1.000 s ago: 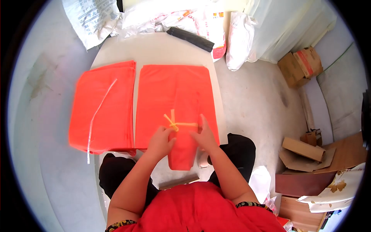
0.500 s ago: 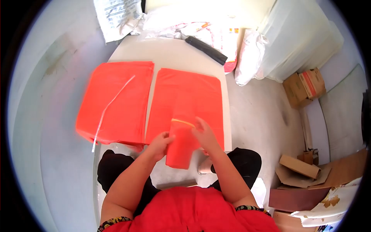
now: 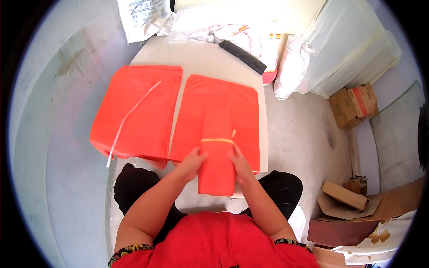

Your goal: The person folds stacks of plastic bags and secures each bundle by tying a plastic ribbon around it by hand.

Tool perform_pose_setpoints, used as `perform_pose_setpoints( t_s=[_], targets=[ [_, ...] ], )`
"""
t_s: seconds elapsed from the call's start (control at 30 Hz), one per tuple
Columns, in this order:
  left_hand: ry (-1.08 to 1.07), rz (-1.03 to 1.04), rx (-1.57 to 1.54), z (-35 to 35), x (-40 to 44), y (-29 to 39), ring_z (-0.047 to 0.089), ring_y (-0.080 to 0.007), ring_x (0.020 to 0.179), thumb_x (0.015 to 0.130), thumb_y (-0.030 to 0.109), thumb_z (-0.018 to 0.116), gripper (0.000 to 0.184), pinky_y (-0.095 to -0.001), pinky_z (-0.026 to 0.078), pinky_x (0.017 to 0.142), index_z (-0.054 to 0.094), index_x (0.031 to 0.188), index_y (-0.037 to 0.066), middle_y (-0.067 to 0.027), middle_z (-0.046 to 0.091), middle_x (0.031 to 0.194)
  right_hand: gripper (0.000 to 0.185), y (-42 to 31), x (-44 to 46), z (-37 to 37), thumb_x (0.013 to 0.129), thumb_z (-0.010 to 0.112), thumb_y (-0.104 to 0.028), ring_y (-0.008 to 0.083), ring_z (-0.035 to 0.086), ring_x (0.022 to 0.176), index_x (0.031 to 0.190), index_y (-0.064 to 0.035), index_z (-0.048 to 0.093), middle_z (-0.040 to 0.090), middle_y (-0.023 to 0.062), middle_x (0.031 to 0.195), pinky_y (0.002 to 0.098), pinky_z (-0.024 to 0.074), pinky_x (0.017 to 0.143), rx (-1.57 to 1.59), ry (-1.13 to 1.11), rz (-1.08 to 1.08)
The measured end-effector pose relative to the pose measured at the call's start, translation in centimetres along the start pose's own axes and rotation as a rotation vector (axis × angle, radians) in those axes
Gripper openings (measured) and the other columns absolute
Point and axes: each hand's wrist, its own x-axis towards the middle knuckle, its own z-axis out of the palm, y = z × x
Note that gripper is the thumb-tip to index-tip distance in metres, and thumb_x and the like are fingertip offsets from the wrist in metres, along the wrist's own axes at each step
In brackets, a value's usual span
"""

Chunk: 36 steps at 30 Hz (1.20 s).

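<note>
A folded bundle of red plastic bags (image 3: 216,167) lies lengthwise between my hands, its lower end reaching past the table edge. A yellow tie (image 3: 217,140) runs around it, with a short loose end on the right. My left hand (image 3: 193,162) grips the bundle's left side, and my right hand (image 3: 240,164) grips its right side. Under its far part is a flat stack of red plastic bags (image 3: 243,105). Left of that lies another red stack (image 3: 138,100), with a thin white strip (image 3: 129,112) across its top.
The pale table (image 3: 163,52) carries a black roll (image 3: 242,57) and white packages at the back. A white wrapped bundle (image 3: 292,67) stands beside it. Cardboard boxes (image 3: 353,105) sit on the floor at right, with an opened carton (image 3: 346,198) nearer me.
My right hand has come down from the tie to the bundle's right side. The bundle now sits straighter and slightly further right, and the tie's loose end shows.
</note>
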Motion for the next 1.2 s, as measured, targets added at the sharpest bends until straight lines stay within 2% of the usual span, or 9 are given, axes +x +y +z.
perform_pose_setpoints(
  t_s=[0.27, 0.47, 0.6, 0.7, 0.8, 0.9, 1.0, 1.1, 1.2],
  targets=[
    [-0.112, 0.42, 0.185, 1.8, 0.7, -0.3, 0.055, -0.0238, 0.13, 0.103, 0.008, 0.057, 0.051, -0.0401, 0.048, 0.111, 0.036, 0.149, -0.001, -0.0146, 0.049, 0.148, 0.077, -1.7, -1.1, 1.5, 0.104, 0.056, -0.008, 0.0251, 0.042, 0.144, 0.167, -0.0126, 0.011, 0.032, 0.0131, 0.163, 0.0406, 0.0438, 0.113, -0.366, 0.176, -0.187],
    [-0.145, -0.014, 0.252, 1.0, 0.9, -1.2, 0.057, -0.0235, 0.128, 0.103, 0.006, 0.055, 0.049, -0.0394, 0.048, 0.11, 0.038, 0.148, -0.002, -0.0146, 0.053, 0.144, 0.081, -0.1, 1.0, -1.5, 0.105, 0.055, -0.011, 0.0264, 0.034, 0.149, 0.167, -0.0131, 0.003, 0.023, 0.0137, 0.169, 0.0412, 0.0367, 0.118, -0.243, 0.277, -0.093],
    [-0.084, -0.02, 0.251, 0.8, -0.2, -1.4, 0.06, -0.0239, 0.123, 0.103, 0.007, 0.056, 0.046, -0.0394, 0.052, 0.105, 0.039, 0.145, -0.002, -0.0141, 0.058, 0.135, 0.08, -0.9, 0.2, -0.2, 0.106, 0.054, -0.016, 0.0265, 0.034, 0.15, 0.167, -0.013, 0.003, 0.024, 0.0131, 0.168, 0.0411, 0.034, 0.12, -0.17, 0.298, -0.086],
    [-0.027, 0.007, 0.274, -0.1, -0.2, -2.5, 0.064, -0.025, 0.114, 0.103, 0.009, 0.057, 0.04, -0.0396, 0.057, 0.096, 0.043, 0.139, -0.002, -0.016, 0.061, 0.127, 0.07, 0.2, 3.0, -2.5, 0.106, 0.054, -0.015, 0.0271, 0.033, 0.151, 0.166, -0.0101, 0.019, 0.026, 0.0149, 0.167, 0.0409, 0.0325, 0.121, -0.308, 0.24, -0.184],
    [0.02, -0.025, 0.408, 0.1, -1.0, -2.8, 0.068, -0.0259, 0.104, 0.103, 0.013, 0.058, 0.035, -0.0392, 0.06, 0.087, 0.045, 0.132, -0.002, -0.0183, 0.063, 0.12, 0.054, 0.2, 4.2, -2.2, 0.103, 0.055, -0.01, 0.0295, 0.041, 0.145, 0.155, -0.0061, 0.043, 0.037, 0.0163, 0.161, 0.0398, 0.0365, 0.118, -1.051, 0.352, -0.517],
    [-0.029, -0.054, 0.47, 0.6, -2.2, -2.5, 0.07, -0.0264, 0.099, 0.103, 0.016, 0.06, 0.034, -0.0386, 0.061, 0.083, 0.046, 0.128, -0.002, -0.019, 0.064, 0.115, 0.043, -1.9, 5.1, -1.3, 0.098, 0.059, -0.006, 0.0318, 0.05, 0.133, 0.141, -0.0037, 0.059, 0.05, 0.0166, 0.15, 0.0396, 0.0396, 0.113, -1.404, 0.211, -0.626],
    [-0.092, -0.092, 0.475, 0.6, -2.6, -2.3, 0.07, -0.0261, 0.101, 0.102, 0.016, 0.061, 0.034, -0.0387, 0.061, 0.084, 0.048, 0.128, -0.002, -0.0179, 0.065, 0.114, 0.04, -3.6, 6.9, 0.7, 0.096, 0.06, -0.006, 0.0313, 0.056, 0.122, 0.136, -0.0053, 0.063, 0.058, 0.0147, 0.134, 0.0409, 0.0468, 0.103, -1.5, 0.086, -0.486],
    [-0.124, -0.091, 0.503, 0.5, -2.7, -2.0, 0.07, -0.0259, 0.103, 0.102, 0.015, 0.061, 0.034, -0.0389, 0.061, 0.086, 0.051, 0.129, -0.003, -0.0173, 0.065, 0.116, 0.035, -4.4, 7.9, 2.0, 0.098, 0.057, -0.011, 0.0318, 0.058, 0.123, 0.132, -0.0099, 0.066, 0.057, 0.0131, 0.134, 0.0416, 0.0526, 0.095, -1.732, 0.017, -0.562],
    [-0.123, -0.083, 0.541, -0.5, -1.4, -3.5, 0.07, -0.0257, 0.105, 0.102, 0.013, 0.06, 0.036, -0.0388, 0.061, 0.087, 0.051, 0.132, -0.003, -0.0165, 0.065, 0.118, 0.035, -4.6, 9.0, 2.6, 0.09, 0.069, -0.015, 0.0296, 0.057, 0.121, 0.125, -0.0108, 0.067, 0.056, 0.0124, 0.134, 0.043, 0.0544, 0.089, -1.698, -0.001, -0.604]
  ],
)
